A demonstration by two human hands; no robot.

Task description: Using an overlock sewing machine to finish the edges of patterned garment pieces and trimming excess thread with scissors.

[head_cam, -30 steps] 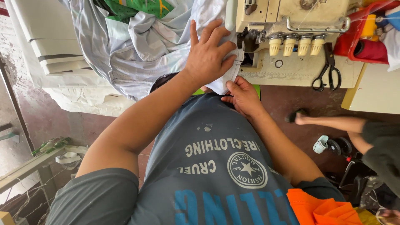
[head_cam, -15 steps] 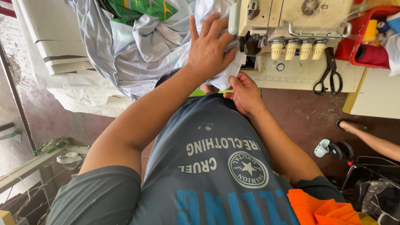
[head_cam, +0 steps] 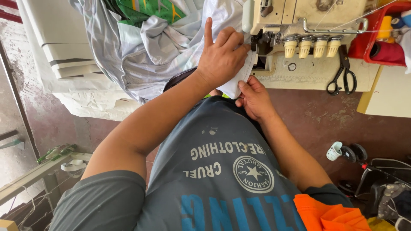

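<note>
A: Report the layout, left to right.

B: At far left, folded pale fabric panels point(head_cam: 64, 51) are stacked beside the table. Next to them lies a heap of light grey and white garments point(head_cam: 141, 47) with a green printed piece point(head_cam: 150, 9) on top.

A: Position of the left hand?

B: The left hand point(head_cam: 220, 57) lies palm down on the white fabric piece point(head_cam: 237, 83), at the left side of the cream sewing machine point(head_cam: 308, 38). The index finger points straight up and away from the others; the remaining fingers are curled together, their tips close to the machine's presser area.

A: And the right hand?

B: The right hand point(head_cam: 254, 98) sits just below, at the table edge. Its thumb and fingers are pinched shut on the lower edge of the white fabric piece.

A: Location of the fabric piece?

B: Between both hands, running from the table edge up under the machine head.

A: Items to the right?

B: Four cream tension knobs point(head_cam: 309, 46) line the machine front. Black scissors point(head_cam: 342, 75) lie on the machine bed, just right of the knobs. A red tray point(head_cam: 364, 47) with thread cones stands at far right.
</note>
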